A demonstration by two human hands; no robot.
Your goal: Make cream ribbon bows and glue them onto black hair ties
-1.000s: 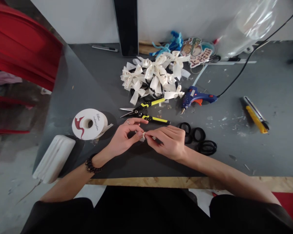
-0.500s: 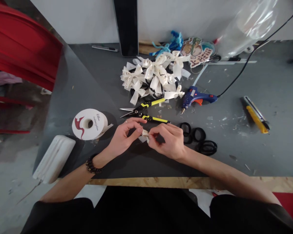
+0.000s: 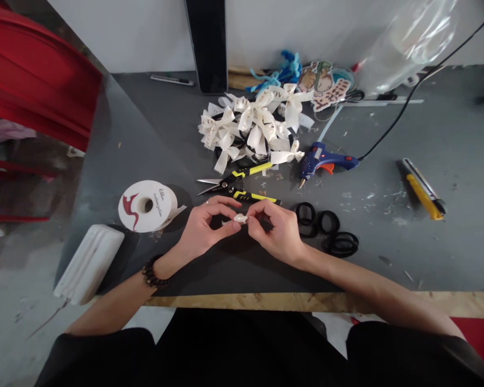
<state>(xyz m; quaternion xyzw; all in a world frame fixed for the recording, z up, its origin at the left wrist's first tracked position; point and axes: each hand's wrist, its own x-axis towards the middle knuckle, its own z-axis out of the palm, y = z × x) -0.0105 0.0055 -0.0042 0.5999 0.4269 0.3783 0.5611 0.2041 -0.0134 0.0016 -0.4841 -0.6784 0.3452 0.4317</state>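
Observation:
My left hand (image 3: 204, 228) and my right hand (image 3: 276, 231) meet over the front middle of the grey table (image 3: 145, 140). Both pinch a small cream ribbon piece (image 3: 240, 219) between thumb and fingertips, held just above the tabletop. A beaded bracelet (image 3: 151, 273) circles my left wrist. Yellow-handled snips (image 3: 242, 185) lie just beyond my fingers. A white ribbon spool (image 3: 147, 205) sits to the left of my left hand.
A pile of cream ribbon bows (image 3: 254, 126) lies behind the snips. A blue glue gun (image 3: 325, 160) with a black cord, several black hair ties (image 3: 326, 228) and a yellow utility knife (image 3: 421, 189) are to the right. A white block (image 3: 89, 262) overhangs the front left corner.
My fingers have worked the ribbon piece; it has shifted slightly up and now sits more compact between both pinches. My right hand's fingers have curled in more.

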